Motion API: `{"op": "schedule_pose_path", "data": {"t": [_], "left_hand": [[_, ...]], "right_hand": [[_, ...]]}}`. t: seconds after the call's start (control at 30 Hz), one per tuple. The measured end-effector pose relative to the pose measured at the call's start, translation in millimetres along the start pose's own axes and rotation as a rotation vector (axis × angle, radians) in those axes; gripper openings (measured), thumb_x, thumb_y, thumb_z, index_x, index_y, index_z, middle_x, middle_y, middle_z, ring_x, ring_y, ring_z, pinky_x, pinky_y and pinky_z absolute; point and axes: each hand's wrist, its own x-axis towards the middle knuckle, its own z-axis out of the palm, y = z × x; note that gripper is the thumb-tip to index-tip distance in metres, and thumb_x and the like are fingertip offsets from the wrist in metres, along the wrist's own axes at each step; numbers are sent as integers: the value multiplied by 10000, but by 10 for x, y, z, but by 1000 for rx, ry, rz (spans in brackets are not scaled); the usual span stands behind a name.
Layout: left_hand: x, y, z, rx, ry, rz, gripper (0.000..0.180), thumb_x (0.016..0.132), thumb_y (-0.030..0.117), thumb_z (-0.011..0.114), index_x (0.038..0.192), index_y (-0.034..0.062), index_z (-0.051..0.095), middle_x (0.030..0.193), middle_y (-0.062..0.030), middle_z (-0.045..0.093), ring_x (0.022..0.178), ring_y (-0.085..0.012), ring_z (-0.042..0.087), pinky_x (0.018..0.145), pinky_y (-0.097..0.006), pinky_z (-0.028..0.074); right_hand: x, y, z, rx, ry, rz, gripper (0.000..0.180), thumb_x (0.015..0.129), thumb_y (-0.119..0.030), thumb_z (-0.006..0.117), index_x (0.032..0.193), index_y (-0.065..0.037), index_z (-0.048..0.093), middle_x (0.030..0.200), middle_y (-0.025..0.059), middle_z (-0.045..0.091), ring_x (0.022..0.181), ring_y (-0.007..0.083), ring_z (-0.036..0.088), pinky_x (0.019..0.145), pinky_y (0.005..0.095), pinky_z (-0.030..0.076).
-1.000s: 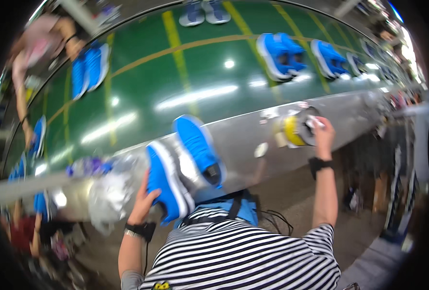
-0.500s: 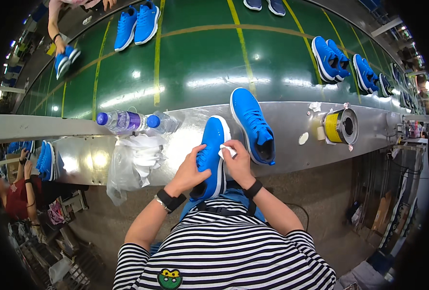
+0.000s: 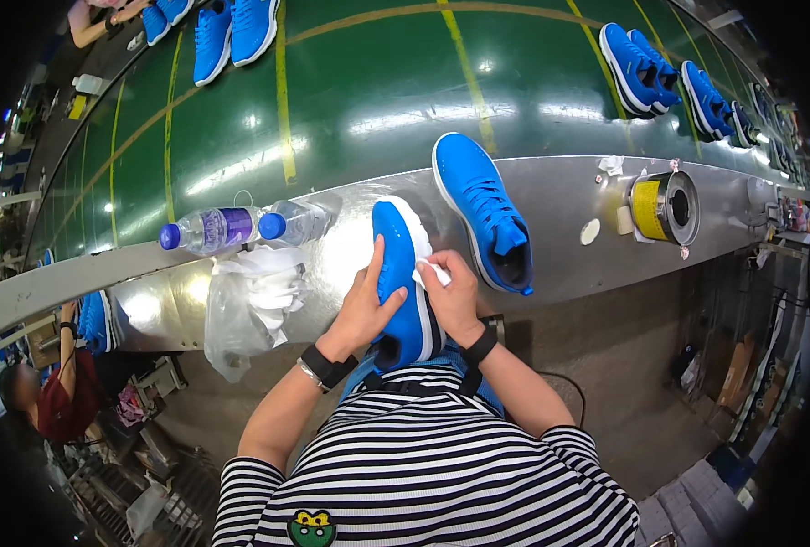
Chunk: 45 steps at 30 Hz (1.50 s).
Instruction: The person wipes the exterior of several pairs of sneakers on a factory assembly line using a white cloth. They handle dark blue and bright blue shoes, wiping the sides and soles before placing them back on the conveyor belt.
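A blue sneaker [image 3: 396, 242] with a white sole lies in front of me, toe pointing away, its heel close to my body. My left hand [image 3: 366, 305] grips it from the left, thumb and fingers over the laces and upper. Pinched in my right hand [image 3: 455, 296] is a small white cloth [image 3: 432, 272], pressed against the white sole edge on the sneaker's right side. Another blue sneaker [image 3: 482, 196] rests just to the right, across the metal ledge and the belt's edge, touched by neither hand.
Two plastic bottles [image 3: 209, 230] lie left on the metal ledge [image 3: 560, 246], above a bag of white cloths [image 3: 263, 296]. A yellow-labelled tin [image 3: 649, 208] sits right. Beyond runs a green belt [image 3: 377, 100] with blue shoe pairs [image 3: 642, 68]. Co-workers [image 3: 63, 401] are at left.
My view has shifted, so the belt shoes appear higher. My right hand keeps the cloth at the sole's side. The far co-worker's shoe now stands on the belt.
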Motion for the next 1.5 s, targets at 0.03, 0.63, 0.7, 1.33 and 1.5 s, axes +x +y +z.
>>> {"op": "schedule_pose_path", "data": {"t": [0.03, 0.63, 0.7, 1.33, 1.5], "left_hand": [[1, -15, 17, -43, 22, 9, 869, 856, 208, 616, 1501, 132, 38, 1181, -316, 491, 1087, -423, 515, 931, -421, 428], [41, 128, 135, 138, 43, -83, 893, 865, 224, 604, 1497, 167, -25, 1152, -343, 417, 931, -459, 566, 838, -443, 486], [58, 144, 129, 127, 46, -76, 891, 866, 220, 602, 1496, 163, -26, 1151, -341, 413, 930, -461, 564, 840, -446, 485], [84, 194, 101, 146, 10, -81, 898, 861, 220, 608, 1494, 140, -24, 1157, -333, 401, 930, -454, 560, 829, -456, 490], [57, 164, 110, 156, 10, -100, 911, 853, 186, 618, 1498, 136, -23, 1146, -298, 423, 978, -406, 531, 887, -426, 447]], "right_hand": [[85, -43, 21, -20, -2, -47, 111, 800, -82, 670, 848, -18, 593, 795, 103, 603, 756, 235, 592, 676, 337, 462], [217, -16, -17, -98, 3, -112, 105, 813, -73, 653, 826, -2, 576, 786, 139, 599, 717, 272, 601, 645, 338, 460], [397, -102, -6, -108, -21, -102, 109, 810, -75, 654, 826, -1, 576, 771, 134, 592, 718, 266, 601, 651, 337, 460], [548, -128, -8, -37, -54, -84, 117, 775, -49, 653, 777, -11, 543, 752, 129, 564, 746, 304, 565, 667, 383, 445], [145, -45, -94, -20, -64, -4, 122, 774, -36, 653, 766, -20, 532, 741, 131, 554, 713, 301, 565, 640, 380, 444]]}}
